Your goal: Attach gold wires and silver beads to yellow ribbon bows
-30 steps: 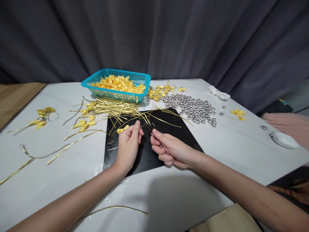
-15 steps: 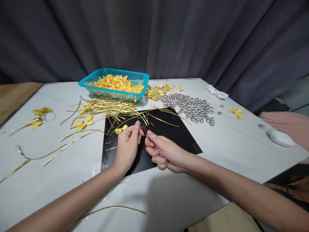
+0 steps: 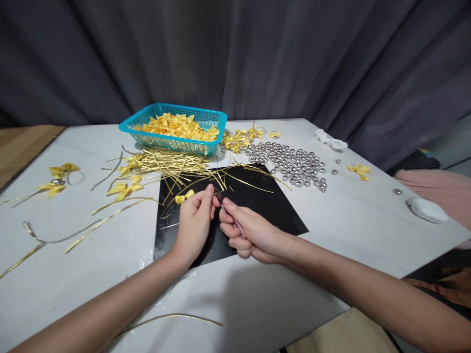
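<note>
Change noted: against the earlier views, the right hand has closed in toward the left hand; the two now meet fingertip to fingertip over the black mat. Judged: the working of the piece is in its close, fine stage.
Left hand: fingers pinched shut on a small yellow bow, which shows just above the knuckles, over the mat's near-left part.
Right hand: fingers curled closed round a thin dark tool, its tip against the left fingertips. What kind of tool cannot be told.
Bow condition: satin-like, bright yellow, two loops showing; its centre is hidden by the fingers.
Supply, behind: loose gold wire strips heaped across the mat's far edge; teal basket full of yellow bows beyond them.
Supply, right: silver beads spread on the worktop.
Left of the mat: several loose bows and stray gold strips lie well apart.
</note>
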A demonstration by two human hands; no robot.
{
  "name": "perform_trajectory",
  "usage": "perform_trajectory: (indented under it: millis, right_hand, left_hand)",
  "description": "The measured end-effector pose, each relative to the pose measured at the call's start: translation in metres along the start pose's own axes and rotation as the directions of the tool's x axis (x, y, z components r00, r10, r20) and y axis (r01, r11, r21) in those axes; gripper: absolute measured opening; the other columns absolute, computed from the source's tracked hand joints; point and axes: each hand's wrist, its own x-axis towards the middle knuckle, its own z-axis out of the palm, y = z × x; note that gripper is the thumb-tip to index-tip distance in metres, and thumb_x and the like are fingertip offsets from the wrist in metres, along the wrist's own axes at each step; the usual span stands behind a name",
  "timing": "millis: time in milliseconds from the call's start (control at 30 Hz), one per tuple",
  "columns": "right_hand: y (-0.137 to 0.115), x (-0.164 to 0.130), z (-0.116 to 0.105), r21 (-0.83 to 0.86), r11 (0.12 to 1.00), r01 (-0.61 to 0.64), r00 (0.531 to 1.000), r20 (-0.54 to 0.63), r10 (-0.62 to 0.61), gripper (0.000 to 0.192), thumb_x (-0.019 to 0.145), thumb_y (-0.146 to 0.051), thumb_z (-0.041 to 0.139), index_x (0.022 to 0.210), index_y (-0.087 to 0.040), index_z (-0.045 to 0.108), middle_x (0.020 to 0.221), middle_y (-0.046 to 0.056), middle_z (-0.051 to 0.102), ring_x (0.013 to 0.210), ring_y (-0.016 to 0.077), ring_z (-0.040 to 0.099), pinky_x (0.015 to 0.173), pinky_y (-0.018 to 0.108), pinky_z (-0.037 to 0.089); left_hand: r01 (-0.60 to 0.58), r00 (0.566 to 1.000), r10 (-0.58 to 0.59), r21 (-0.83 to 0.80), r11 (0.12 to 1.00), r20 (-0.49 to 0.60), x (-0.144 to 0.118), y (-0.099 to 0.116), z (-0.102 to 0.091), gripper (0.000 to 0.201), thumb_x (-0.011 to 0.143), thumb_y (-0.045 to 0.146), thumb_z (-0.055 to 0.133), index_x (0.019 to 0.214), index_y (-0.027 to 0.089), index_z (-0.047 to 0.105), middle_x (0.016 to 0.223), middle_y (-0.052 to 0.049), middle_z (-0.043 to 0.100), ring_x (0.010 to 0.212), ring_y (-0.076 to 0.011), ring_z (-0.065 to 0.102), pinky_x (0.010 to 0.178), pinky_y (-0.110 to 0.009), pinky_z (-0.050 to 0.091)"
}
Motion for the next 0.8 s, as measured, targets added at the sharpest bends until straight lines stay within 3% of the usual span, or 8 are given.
perform_trajectory:
  millis: [200,400,800]
  right_hand:
    - [0.0011,0.0016,0.0028,0.031,1.000,-0.002,1.000,-0.010,0.002,0.040,0.093,-0.053,0.029,0.069,-0.021,0.029,0.048,-0.012,0.019,0.035,0.0032,0.005,0.029,0.011,0.009]
    - [0.0025,0.0020,0.0024,0.041,0.999,0.003,1.000,0.010,-0.003,0.042,0.089,-0.057,0.038,0.068,-0.021,0.029,0.047,-0.012,0.019,0.035,0.0029,0.005,0.028,0.010,0.009]
    - [0.0004,0.0004,0.0043,0.050,0.999,-0.006,1.000,0.002,0.005,0.041,0.089,-0.055,0.040,0.068,-0.021,0.029,0.047,-0.012,0.019,0.035,0.0028,0.005,0.028,0.010,0.009]
  left_hand:
    - [0.007,1.000,-0.007,-0.001,1.000,-0.007,-0.0012,0.0014,0.0004,0.042,0.088,0.038,0.047,0.052,0.018,0.049,0.045,0.005,0.038,0.046,-0.0094,0.034,0.049,-0.024,0.028]
    - [0.005,1.000,-0.005,-0.007,1.000,-0.015,-0.0011,0.0012,0.0011,0.041,0.088,0.037,0.047,0.052,0.018,0.047,0.046,0.005,0.038,0.046,-0.0094,0.035,0.050,-0.023,0.029]
    - [0.013,1.000,-0.014,-0.013,1.000,-0.019,-0.0016,0.0007,0.0012,0.041,0.088,0.038,0.048,0.052,0.018,0.048,0.046,0.005,0.039,0.047,-0.0093,0.036,0.050,-0.023,0.029]
